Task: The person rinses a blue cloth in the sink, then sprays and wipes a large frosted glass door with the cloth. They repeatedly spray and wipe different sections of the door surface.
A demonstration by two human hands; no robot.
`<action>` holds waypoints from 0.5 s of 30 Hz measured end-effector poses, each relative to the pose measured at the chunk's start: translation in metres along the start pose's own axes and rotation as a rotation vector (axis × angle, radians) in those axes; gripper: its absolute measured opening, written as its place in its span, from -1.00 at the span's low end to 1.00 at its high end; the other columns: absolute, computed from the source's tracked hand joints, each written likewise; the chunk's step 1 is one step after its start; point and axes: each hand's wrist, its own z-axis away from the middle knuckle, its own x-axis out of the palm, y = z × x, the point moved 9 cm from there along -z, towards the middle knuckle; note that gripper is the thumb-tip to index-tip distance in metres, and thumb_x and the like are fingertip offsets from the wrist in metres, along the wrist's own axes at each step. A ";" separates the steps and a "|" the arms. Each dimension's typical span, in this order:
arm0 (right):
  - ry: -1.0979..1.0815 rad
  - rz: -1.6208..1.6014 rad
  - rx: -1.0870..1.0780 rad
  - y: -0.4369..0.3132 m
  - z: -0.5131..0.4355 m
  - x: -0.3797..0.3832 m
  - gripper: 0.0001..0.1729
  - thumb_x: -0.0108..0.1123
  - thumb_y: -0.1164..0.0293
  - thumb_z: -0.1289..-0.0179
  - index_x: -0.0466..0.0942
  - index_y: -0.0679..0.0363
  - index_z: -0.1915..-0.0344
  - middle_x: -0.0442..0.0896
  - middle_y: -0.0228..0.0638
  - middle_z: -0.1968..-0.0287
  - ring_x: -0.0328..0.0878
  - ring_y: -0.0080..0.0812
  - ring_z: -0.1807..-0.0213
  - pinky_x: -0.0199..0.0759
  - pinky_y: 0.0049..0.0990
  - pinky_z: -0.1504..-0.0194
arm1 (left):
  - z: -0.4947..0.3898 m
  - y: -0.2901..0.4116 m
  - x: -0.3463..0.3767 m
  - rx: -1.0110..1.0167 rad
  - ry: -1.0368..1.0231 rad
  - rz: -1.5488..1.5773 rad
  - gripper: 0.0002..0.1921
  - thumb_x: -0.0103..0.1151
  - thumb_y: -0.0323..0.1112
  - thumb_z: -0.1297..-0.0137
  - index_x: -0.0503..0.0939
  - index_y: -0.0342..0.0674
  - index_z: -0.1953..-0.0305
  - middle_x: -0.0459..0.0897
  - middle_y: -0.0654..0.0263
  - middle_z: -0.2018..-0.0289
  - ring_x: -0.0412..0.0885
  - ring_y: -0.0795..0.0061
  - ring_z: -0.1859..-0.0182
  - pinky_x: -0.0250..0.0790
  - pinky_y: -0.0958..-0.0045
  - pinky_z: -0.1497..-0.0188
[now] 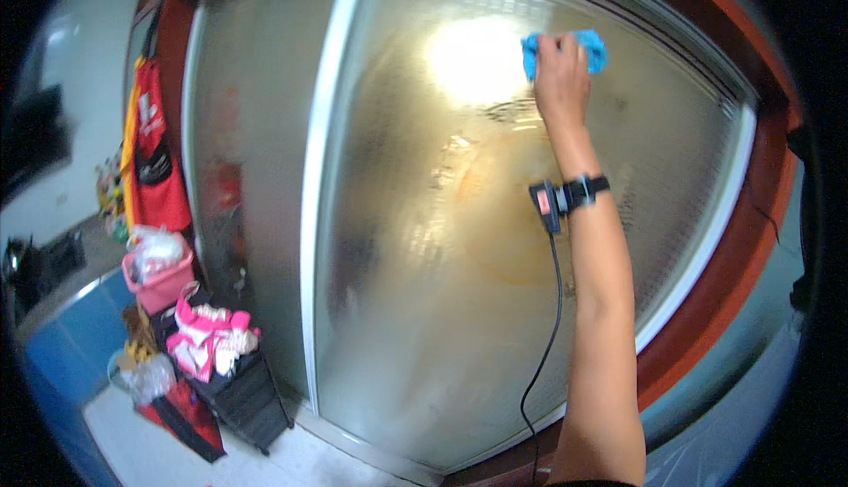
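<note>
My right hand [563,79] is raised high with its fingers closed on a crumpled blue cloth [591,49], which is pressed against a frosted glass sliding door [411,275]. Light glares on the glass just left of the hand. Around my right wrist is a black strap holding a small black device [546,206], from which a black cable hangs down. The door's pale metal frame [315,175] stands to the left, with a second frosted panel [265,155] beyond it. My left hand is out of view.
Pink and white clothes [209,338] lie on a dark drawer unit [248,397] at lower left. Behind it are a pink basket [159,288] with plastic bags and a red garment [159,189] hanging. A red-brown frame [719,288] borders the door.
</note>
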 end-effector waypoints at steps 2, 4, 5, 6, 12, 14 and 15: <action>-0.132 -0.110 -0.106 -0.059 0.041 0.007 -0.87 0.13 0.48 -0.23 0.55 0.07 0.21 0.56 -0.29 0.16 0.51 -0.16 0.12 0.51 -0.26 0.22 | 0.024 0.033 0.015 0.486 -0.083 -0.108 -0.34 0.19 -0.35 -0.41 0.20 -0.10 -0.48 0.54 0.07 -0.19 0.57 0.29 -0.07 0.48 0.34 0.01; -0.257 -0.240 -0.240 -0.119 0.099 0.004 -0.85 0.14 0.45 -0.19 0.52 0.06 0.20 0.55 -0.30 0.17 0.51 -0.19 0.13 0.51 -0.27 0.24 | 0.032 0.034 0.016 0.454 -0.002 -0.019 -0.32 0.29 -0.41 -0.31 0.30 -0.11 -0.44 0.56 0.12 -0.17 0.56 0.29 -0.11 0.46 0.32 -0.07; -0.329 -0.336 -0.316 -0.147 0.132 0.000 -0.81 0.14 0.43 -0.16 0.52 0.06 0.18 0.54 -0.29 0.16 0.49 -0.21 0.14 0.53 -0.30 0.24 | 0.042 0.032 0.019 0.431 0.038 0.001 -0.34 0.33 -0.42 -0.28 0.36 -0.13 -0.40 0.58 0.14 -0.16 0.56 0.31 -0.11 0.45 0.33 -0.09; -0.392 -0.389 -0.366 -0.171 0.167 -0.006 -0.81 0.16 0.43 -0.14 0.51 0.07 0.19 0.53 -0.30 0.18 0.49 -0.23 0.13 0.52 -0.31 0.26 | 0.034 0.034 0.019 0.359 0.125 -0.032 -0.28 0.30 -0.44 -0.13 0.35 -0.22 -0.38 0.58 0.15 -0.10 0.56 0.35 -0.05 0.42 0.37 -0.01; -0.695 -0.745 -0.510 -0.279 0.393 -0.055 -0.79 0.17 0.45 -0.09 0.54 0.09 0.21 0.57 -0.28 0.18 0.53 -0.24 0.15 0.49 -0.26 0.26 | 0.071 0.055 0.022 0.352 0.252 0.025 -0.28 0.27 -0.46 0.13 0.47 -0.36 -0.24 0.64 0.19 0.11 0.56 0.45 0.12 0.40 0.44 0.10; -0.822 -0.913 -0.526 -0.299 0.466 -0.079 -0.82 0.18 0.46 -0.10 0.55 0.10 0.23 0.56 -0.23 0.21 0.53 -0.20 0.17 0.47 -0.19 0.22 | 0.078 0.055 0.020 0.307 0.230 -0.007 -0.31 0.29 -0.51 0.17 0.53 -0.39 -0.17 0.65 0.17 0.08 0.59 0.39 0.10 0.44 0.40 0.08; -0.834 -1.009 -0.511 -0.305 0.495 -0.095 -0.84 0.19 0.46 -0.13 0.55 0.11 0.24 0.55 -0.20 0.24 0.52 -0.16 0.18 0.46 -0.16 0.21 | 0.083 0.055 0.016 0.316 0.261 0.004 -0.31 0.29 -0.51 0.18 0.53 -0.39 -0.16 0.65 0.17 0.08 0.59 0.37 0.09 0.44 0.39 0.06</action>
